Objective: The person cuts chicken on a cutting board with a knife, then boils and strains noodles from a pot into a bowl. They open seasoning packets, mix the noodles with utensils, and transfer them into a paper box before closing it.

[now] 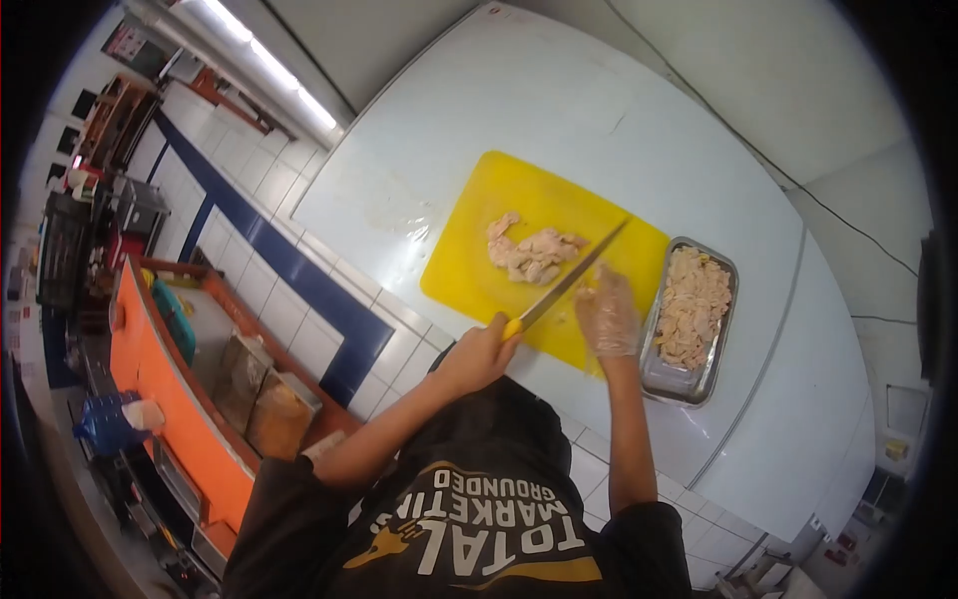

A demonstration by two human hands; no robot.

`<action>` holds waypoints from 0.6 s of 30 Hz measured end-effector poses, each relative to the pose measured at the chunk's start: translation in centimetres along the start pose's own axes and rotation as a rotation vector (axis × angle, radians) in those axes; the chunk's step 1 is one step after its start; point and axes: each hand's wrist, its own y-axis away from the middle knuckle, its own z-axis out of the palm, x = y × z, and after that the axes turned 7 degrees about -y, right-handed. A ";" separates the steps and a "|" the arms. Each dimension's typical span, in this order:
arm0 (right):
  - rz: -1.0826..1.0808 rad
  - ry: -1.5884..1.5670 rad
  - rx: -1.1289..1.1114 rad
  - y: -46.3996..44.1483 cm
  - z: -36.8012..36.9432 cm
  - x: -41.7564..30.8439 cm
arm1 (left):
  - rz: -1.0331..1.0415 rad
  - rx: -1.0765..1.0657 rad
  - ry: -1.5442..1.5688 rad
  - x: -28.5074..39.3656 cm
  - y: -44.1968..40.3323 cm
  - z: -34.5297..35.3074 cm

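My left hand (479,354), bare, is closed around the yellow handle of a long knife (571,283). Its blade slants up to the right over a yellow cutting board (464,210). Just right of the blade, my right hand (607,317) wears a clear plastic glove. Its fingers are bunched over the board; what is in them, if anything, is unclear. Left of the blade lies a pile of pale raw meat (534,258), possibly chicken. A metal tray (681,381) of cut pale meat (694,304) stands beside the board, to the right of my gloved hand.
The board and tray rest on a large white table (399,160), with wet marks left of the board. An orange cart (180,399) holding containers stands at the lower left on the tiled floor (269,260). A thin cable (798,185) runs along the wall at right.
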 end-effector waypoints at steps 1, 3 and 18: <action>-0.048 -0.020 -0.020 0.2 0.6 -0.2 | -0.044 0.037 0.016 0.0 0.5 -0.2; -0.063 -0.115 -0.054 1.2 2.1 0.0 | -0.054 0.063 0.020 -0.5 0.8 0.0; 0.798 0.032 -0.077 5.0 -15.2 8.2 | -0.082 0.115 0.068 -1.5 3.1 0.1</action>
